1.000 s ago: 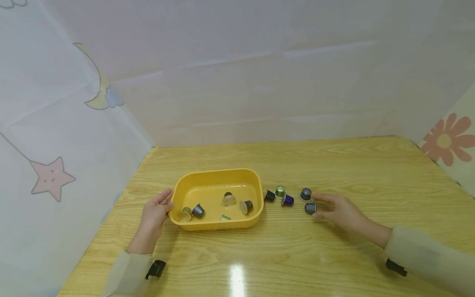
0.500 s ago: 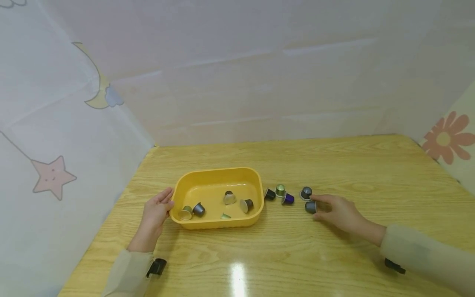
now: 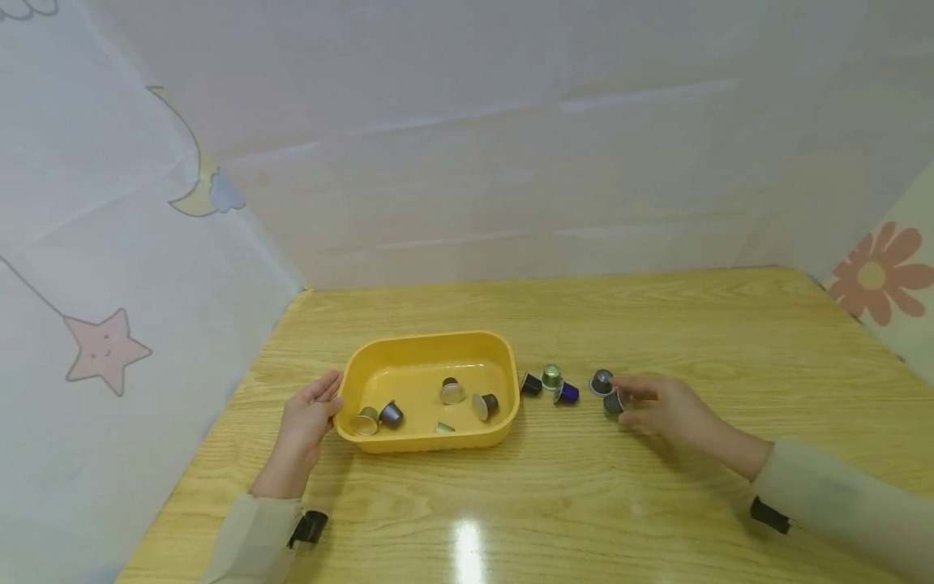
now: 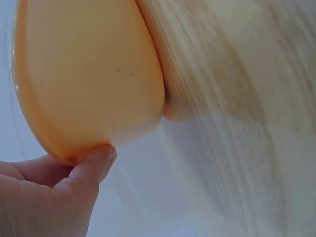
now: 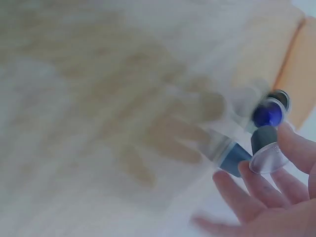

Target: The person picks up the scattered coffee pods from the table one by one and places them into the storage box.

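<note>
My left hand (image 3: 305, 418) pinches the left end of a yellow plastic bin (image 3: 423, 442), its thumb against the outer wall in the left wrist view. Several coffee capsules lie inside, including a grey-blue one (image 3: 392, 414). To the bin's right, my right hand (image 3: 671, 414) holds a dark grey coffee capsule (image 5: 265, 140) between thumb and fingers, low over the table. Just beyond it, a second grey capsule (image 3: 601, 381) stands rim down, close to the fingertips. Beside the bin's right wall are a black capsule (image 3: 532, 384), a green capsule (image 3: 550, 375) and a purple capsule (image 3: 566, 393).
The wood-grain table (image 3: 554, 503) reaches back to a pale wall covering (image 3: 511, 162) with printed shapes. Another patterned sheet (image 3: 73, 268) hangs along the left side. Dark straps (image 3: 310, 527) show at both sleeves.
The dark grey capsule at my right fingers has turned, and its rim now shows in the head view. My left hand and the bin have stayed in place.
</note>
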`<state>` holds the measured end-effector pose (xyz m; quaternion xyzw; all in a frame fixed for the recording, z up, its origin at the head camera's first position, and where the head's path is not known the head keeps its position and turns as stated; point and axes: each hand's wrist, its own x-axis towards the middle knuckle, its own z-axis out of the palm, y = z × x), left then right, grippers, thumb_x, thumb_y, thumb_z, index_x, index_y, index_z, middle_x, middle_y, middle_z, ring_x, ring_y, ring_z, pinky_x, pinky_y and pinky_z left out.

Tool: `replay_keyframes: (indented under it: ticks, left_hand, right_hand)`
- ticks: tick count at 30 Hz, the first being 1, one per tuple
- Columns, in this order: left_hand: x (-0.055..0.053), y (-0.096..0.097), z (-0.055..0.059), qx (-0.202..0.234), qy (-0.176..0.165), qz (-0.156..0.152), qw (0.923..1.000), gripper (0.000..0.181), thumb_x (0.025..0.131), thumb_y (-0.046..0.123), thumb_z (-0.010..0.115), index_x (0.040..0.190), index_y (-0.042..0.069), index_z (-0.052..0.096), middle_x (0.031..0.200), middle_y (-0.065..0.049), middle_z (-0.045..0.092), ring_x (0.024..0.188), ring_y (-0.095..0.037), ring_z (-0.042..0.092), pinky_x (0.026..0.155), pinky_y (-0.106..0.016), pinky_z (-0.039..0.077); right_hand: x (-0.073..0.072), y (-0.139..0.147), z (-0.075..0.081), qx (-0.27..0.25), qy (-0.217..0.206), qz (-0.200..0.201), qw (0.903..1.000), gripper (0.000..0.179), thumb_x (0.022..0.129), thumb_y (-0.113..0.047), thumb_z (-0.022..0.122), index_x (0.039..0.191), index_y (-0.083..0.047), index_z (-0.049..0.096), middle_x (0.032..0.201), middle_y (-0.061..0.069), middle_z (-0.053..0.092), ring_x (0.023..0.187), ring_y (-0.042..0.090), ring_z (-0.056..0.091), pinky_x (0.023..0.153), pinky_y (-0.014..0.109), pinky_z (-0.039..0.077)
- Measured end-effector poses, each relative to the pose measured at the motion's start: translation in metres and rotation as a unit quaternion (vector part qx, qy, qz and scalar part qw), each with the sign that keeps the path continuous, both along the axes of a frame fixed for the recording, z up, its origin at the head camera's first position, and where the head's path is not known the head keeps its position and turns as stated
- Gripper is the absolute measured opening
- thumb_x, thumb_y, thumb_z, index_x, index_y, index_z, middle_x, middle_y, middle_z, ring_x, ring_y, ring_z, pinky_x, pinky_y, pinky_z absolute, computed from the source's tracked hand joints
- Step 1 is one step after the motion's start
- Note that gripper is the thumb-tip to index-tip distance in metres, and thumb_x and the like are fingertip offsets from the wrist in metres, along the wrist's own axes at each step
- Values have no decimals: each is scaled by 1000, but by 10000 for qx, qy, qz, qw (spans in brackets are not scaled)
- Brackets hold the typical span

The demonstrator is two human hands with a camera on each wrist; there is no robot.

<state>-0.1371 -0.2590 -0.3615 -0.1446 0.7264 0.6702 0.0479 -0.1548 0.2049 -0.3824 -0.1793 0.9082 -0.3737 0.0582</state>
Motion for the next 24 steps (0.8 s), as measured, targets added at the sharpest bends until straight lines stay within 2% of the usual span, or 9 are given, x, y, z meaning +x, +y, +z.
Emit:
replay_keyframes:
  ticks: [5,9,15,24]
  left_hand:
    - [0,0,0,3,15,-12,10000,56,101,-7,39,152,-4,18,156,-18,23,142,-31,25,109,-39,33]
    - [-1,0,-1,23,21,0,10000,56,101,-7,39,152,-5,18,156,-18,23,142,-31,25,109,-39,33]
    - [-1,0,-1,8,3,46,10000,55,100,-8,39,152,-5,20,156,-19,23,142,-31,26,108,-39,34]
    - [-1,1,0,0,-6,65,10000,55,100,-8,38,152,-5,20,155,-19,24,141,-31,27,107,-38,34]
  right_hand:
    - [-1,-1,10,-495,-111,181,9985,50,84,2,72,129,15,53,117,33,60,101,42,64,75,35,59]
    - [-3,-1,19,-652,-268,263,9972,49,87,-2,70,130,14,53,122,34,57,104,43,63,77,33,59]
    - [-7,-3,33,-742,-554,94,9957,53,90,-11,70,135,10,51,127,33,55,113,44,57,82,35,57]
    - [-9,-8,45,-608,-741,-270,9950,57,91,-21,70,139,3,50,131,29,55,121,44,51,91,49,52]
